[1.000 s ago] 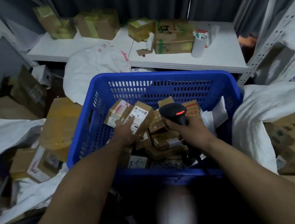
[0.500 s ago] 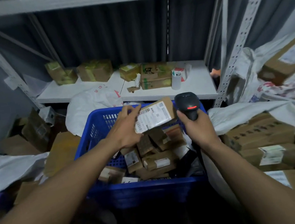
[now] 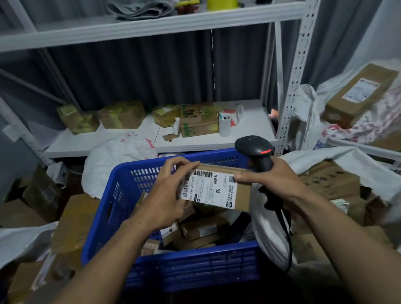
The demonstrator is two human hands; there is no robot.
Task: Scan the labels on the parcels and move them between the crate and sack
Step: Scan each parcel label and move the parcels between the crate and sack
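Since the label (image 3: 206, 189) faces up toward the head camera, the parcel (image 3: 241, 198) is judged to be presented for scanning, held above the blue crate (image 3: 110, 208); left hand (image 3: 165, 199) grips its left end, fingers curled over the top edge; right hand (image 3: 273, 180) is wrapped round the scanner (image 3: 254, 146) handle, one finger steadying the parcel's right end; scanner head seemingly not aimed at the label; crate holds many small brown boxes, jumbled; white sack (image 3: 321, 157) just right of the crate, open, cartons inside.
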